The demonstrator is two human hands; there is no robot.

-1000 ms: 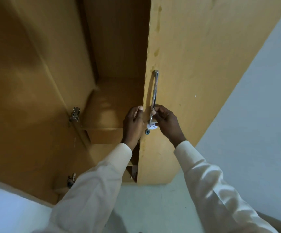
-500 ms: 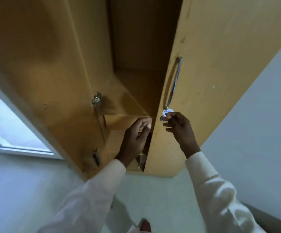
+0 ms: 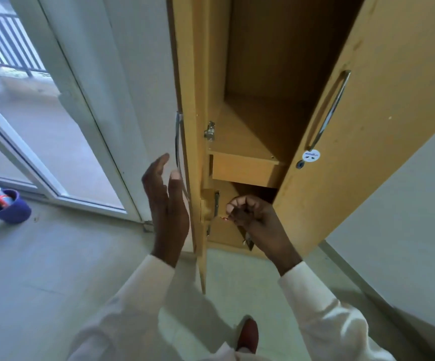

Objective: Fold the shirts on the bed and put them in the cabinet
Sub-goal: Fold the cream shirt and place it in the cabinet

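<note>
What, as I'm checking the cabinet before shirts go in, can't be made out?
Head view.
Lower compartment of the tan wooden cabinet: hidden by right hand and right door.
Tiny red speck at that hand's fingertips: too small to identify.
Round white sticker's print: too small.
Shirts, bed: out of frame.

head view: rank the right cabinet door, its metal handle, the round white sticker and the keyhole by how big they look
1. right cabinet door
2. metal handle
3. round white sticker
4. keyhole
</note>
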